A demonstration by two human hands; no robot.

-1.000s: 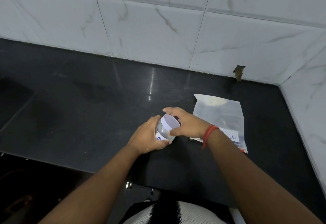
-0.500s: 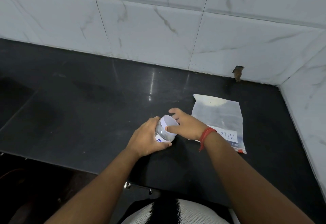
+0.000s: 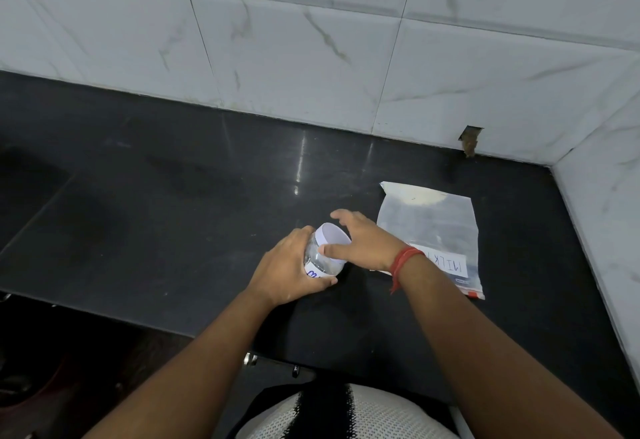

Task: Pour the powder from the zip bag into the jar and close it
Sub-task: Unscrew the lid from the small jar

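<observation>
One jar (image 3: 323, 258) is sitting near the middle of the dark desk (image 3: 156, 196), and both hands are on it. The left hand (image 3: 289, 267) is wrapping around the jar's clear body from the left and near side, its fingers clamped on the plastic with the thumb curling under the label. The right hand (image 3: 363, 243) is reaching in from the right over the white lid (image 3: 334, 238); its thumb is pressing against the lid's near rim, while the other fingers (image 3: 341, 215) are spread apart above the far side of the lid, so whether they are touching it cannot be told. The lid is sitting on top of the jar, tilted slightly toward the camera.

One zip bag (image 3: 429, 227) is lying flat on the desk just to the right of the right hand, partly hidden under the wrist. A little pale powder (image 3: 419, 198) is showing at its far end. A white label (image 3: 452, 264) on the bag's near end is reading "MILK", upside down from here, with more letters hidden by the arm. The jar's own label is showing only a scrap of blue writing, too hidden to read.

One red thread band (image 3: 403, 260) is circling the right wrist. Pale marbled wall tiles (image 3: 294, 58) are rising behind the desk.
</observation>
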